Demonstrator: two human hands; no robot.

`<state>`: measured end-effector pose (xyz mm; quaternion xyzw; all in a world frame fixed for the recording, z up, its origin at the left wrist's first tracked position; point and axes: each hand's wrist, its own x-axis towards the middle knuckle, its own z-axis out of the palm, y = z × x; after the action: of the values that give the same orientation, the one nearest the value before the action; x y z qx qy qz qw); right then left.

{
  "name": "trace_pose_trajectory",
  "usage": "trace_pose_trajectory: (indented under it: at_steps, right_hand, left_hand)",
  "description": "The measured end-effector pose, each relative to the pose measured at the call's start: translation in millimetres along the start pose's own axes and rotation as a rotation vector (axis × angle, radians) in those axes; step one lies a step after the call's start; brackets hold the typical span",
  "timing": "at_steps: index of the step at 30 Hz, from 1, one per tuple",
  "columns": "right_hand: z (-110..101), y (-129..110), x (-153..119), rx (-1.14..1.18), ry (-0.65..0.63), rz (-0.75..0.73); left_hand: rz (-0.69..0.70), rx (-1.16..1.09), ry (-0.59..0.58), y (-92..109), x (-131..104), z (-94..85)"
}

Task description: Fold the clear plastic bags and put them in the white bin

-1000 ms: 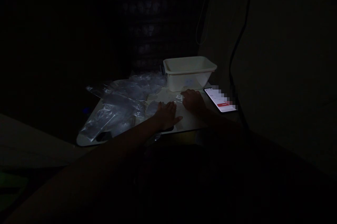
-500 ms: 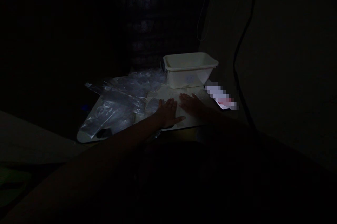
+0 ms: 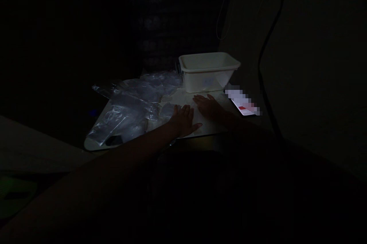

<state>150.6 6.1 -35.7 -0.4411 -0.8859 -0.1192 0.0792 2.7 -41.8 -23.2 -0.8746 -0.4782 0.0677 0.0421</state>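
Note:
My left hand (image 3: 184, 121) lies spread near the front edge of a small light table (image 3: 210, 127), its thumb pointing right. Beyond it and to the right, my right hand (image 3: 207, 106) rests with fingers stretched out, just in front of a white plastic bin (image 3: 209, 80). Both hands look flat over a clear sheet or bag (image 3: 169, 110), hard to make out in the dark. Several clear plastic bags (image 3: 126, 110) cover the table's left part, close to my left hand. No object shows gripped in either hand.
A lit phone (image 3: 243, 103) lies at the table's right side. A dark object (image 3: 114, 140) sits at the front left corner, partly by the bags. A black cable (image 3: 260, 60) hangs along the wall on the right. Something green (image 3: 17, 194) is at the lower left.
My right hand has slid a little away from me, toward the bin. My left hand has stayed nearly in place. The view has shifted slightly.

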Motion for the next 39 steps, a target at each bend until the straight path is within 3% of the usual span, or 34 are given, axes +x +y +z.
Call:
trace_pose_trajectory:
  at_steps: [5, 13, 23, 39]
  right_hand:
    - [3.0, -7.0, 3.7, 0.025, -0.074, -0.064]
    - [-1.7, -7.1, 1.9, 0.065, -0.125, 0.0]
    - [-0.8, -8.0, 25.1, 0.028, -0.016, 0.169]
    - [12.2, -7.6, 33.3, -0.047, 0.003, 0.091]
  left_hand:
    - [0.0, -0.005, 0.0, -0.2, 1.1, -0.3]
    - [0.011, -0.017, -0.049, 10.3, -10.9, -8.8]
    - [0.025, -0.011, -0.009, 11.0, -14.8, -3.5]
    - [0.007, 0.0, -0.064, 25.4, -31.1, -8.2]
